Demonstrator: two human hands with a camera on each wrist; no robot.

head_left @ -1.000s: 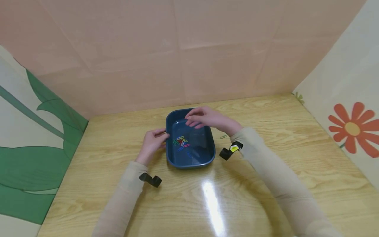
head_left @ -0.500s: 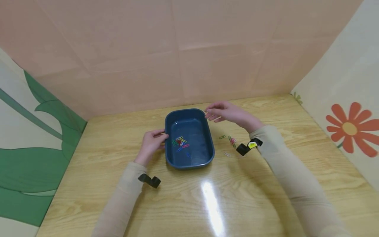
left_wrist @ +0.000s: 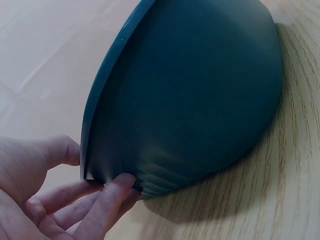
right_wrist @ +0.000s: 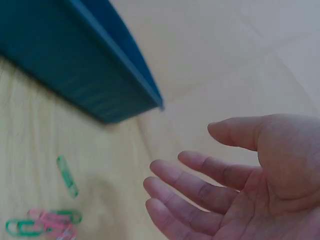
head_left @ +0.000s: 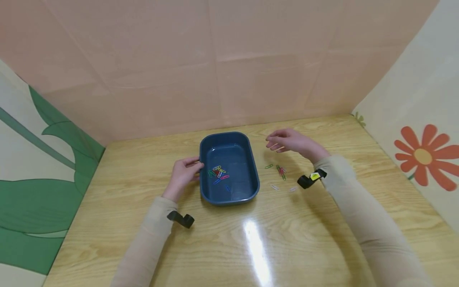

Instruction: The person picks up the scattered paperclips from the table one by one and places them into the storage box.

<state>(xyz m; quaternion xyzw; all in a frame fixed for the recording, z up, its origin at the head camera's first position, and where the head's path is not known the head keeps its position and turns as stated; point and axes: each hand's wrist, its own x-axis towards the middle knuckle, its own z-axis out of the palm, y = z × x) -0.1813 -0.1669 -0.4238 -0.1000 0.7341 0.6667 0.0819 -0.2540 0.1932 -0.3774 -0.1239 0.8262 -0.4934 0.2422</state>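
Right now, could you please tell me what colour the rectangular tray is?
The rectangular tray is dark blue, clearest in the head view.

Behind the wooden table (head_left: 125, 171) rises a creased pink backdrop (head_left: 215, 67), with a pale panel (head_left: 412, 91) bearing a red flower (head_left: 423, 156) (its centre yellow) to the table's right and large printed green leaves (head_left: 36, 203) to its left.
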